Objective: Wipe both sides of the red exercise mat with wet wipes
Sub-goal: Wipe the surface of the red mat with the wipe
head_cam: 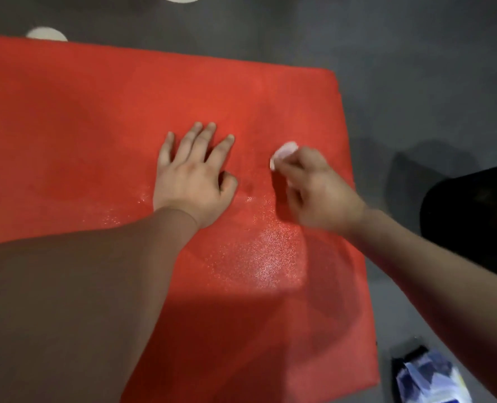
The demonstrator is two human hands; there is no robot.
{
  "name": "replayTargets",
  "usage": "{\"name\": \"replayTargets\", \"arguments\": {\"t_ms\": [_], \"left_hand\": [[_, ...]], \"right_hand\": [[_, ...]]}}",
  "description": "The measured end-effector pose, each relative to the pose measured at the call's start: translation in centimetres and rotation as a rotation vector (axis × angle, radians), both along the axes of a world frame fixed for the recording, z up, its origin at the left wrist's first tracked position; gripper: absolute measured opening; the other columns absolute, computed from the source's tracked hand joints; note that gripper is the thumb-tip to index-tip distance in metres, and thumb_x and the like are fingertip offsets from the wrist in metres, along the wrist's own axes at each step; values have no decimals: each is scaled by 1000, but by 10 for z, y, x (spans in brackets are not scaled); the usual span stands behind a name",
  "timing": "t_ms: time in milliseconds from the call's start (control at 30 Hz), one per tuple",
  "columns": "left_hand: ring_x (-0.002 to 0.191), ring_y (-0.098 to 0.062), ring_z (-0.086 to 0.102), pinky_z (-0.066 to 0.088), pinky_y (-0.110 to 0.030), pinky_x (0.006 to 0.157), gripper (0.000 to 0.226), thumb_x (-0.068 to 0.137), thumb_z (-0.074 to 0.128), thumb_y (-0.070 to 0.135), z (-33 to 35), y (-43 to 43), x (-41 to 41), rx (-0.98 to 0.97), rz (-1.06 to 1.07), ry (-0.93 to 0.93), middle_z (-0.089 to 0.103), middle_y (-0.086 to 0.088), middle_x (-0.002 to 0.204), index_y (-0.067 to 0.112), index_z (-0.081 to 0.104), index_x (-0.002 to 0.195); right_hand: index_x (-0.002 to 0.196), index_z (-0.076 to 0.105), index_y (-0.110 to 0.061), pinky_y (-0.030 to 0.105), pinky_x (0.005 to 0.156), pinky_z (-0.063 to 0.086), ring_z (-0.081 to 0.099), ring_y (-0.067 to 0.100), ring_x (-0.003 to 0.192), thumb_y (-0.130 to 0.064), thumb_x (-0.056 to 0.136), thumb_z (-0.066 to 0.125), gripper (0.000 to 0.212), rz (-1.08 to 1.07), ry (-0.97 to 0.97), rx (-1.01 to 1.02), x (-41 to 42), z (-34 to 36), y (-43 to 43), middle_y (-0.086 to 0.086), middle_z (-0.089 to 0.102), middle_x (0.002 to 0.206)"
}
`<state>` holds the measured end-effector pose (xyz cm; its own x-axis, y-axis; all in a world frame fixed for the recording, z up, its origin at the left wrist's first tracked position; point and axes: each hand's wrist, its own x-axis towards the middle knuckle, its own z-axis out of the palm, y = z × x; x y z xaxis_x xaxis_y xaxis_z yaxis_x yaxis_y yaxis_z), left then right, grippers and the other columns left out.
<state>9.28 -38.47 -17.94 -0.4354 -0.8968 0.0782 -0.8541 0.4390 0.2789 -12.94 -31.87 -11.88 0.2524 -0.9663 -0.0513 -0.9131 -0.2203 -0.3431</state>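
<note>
The red exercise mat [96, 112] lies flat on a dark grey floor and fills most of the view. My left hand [192, 173] rests palm down on the mat near its middle, fingers spread. To its right, my right hand [314, 193] grips a bunched white wet wipe [283, 154] against the mat. A damp, shiny patch shows on the mat below both hands.
A blue and white wet wipe pack [433, 379] lies on the floor at the bottom right, beside the mat's edge. A black object [474, 216] stands at the right. Two white round spots [46, 34] mark the floor beyond the mat's far edge.
</note>
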Motion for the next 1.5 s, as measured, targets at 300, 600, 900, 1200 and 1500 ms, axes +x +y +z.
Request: {"name": "replayTargets", "arguments": {"t_ms": [300,600,900,1200,1500], "left_hand": [[154,-20,22,12,-55,124,66,88,40,45,1,-3,-1,4,2,-1,34,-1,163,32,43,153],[155,-19,18,11,-55,124,64,90,40,47,2,-4,-1,33,-3,-35,31,0,164,36,39,154],[154,-20,21,12,-56,124,63,91,46,45,1,-3,-1,14,-3,-4,34,-2,163,33,43,152],[153,-21,23,14,-56,123,63,90,46,45,2,-2,-2,3,1,-9,35,-2,162,32,44,151],[154,-21,22,13,-56,123,63,90,48,45,3,-2,-3,15,0,-11,35,-2,162,33,43,151]], "right_hand": [[121,70,-14,32,91,53,63,19,105,-12,95,68,27,326,53,177,-40,10,6,5,62,115],[115,71,-12,45,76,54,62,40,86,-33,92,36,47,-323,77,-173,-40,-22,-99,18,60,99],[128,60,1,22,92,45,59,24,90,-6,92,53,37,54,-26,20,-19,-6,-11,12,60,103],[116,69,-5,41,84,53,63,33,87,-18,102,54,25,170,52,-70,-28,-14,14,14,62,98],[109,72,-5,27,97,45,62,33,103,-18,97,41,36,-738,35,-206,-62,-30,-104,12,60,111]]}}
